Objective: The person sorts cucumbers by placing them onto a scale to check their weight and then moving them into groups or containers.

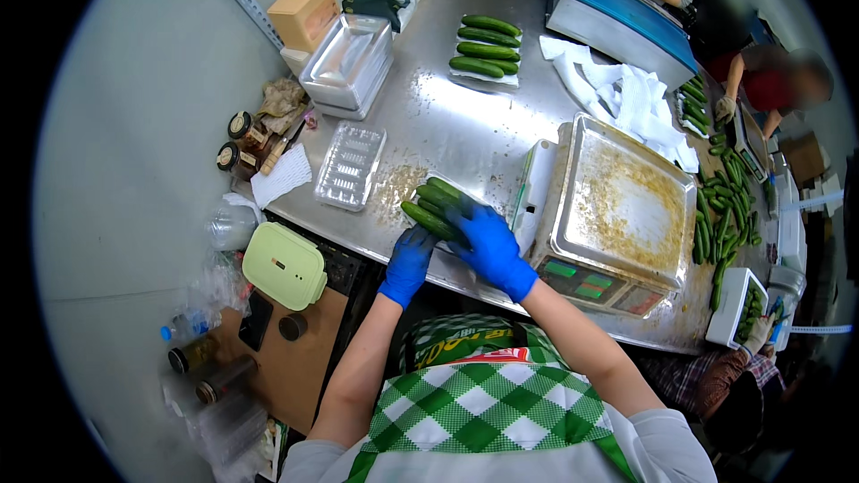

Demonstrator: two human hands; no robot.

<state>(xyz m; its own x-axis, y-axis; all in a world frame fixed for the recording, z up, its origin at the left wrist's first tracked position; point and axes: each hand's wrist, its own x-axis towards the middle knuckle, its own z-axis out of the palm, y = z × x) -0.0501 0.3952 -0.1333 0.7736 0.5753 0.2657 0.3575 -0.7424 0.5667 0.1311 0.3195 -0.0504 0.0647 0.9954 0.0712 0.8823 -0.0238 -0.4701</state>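
Observation:
Right in front of me, several green cucumbers [429,208] lie side by side on a white liner at the steel table's near edge. My right hand [493,245], in a blue glove, covers their right ends with its fingers over them. From the near side my left hand [411,261], also gloved in blue, holds the closest cucumber. The palms hide part of the group and most of the liner. To the left rests a transparent ribbed plastic tray [350,165]. Farther up the table, another row of cucumbers [484,51] sits on a white liner.
A weighing scale [621,208] with a stained metal pan stands right of my hands. White foam netting [624,94] and a blue-topped machine [621,20] lie beyond. Stacked plastic trays [349,67] stand left. Loose cucumbers [728,201] and co-workers' hands [725,109] are at right.

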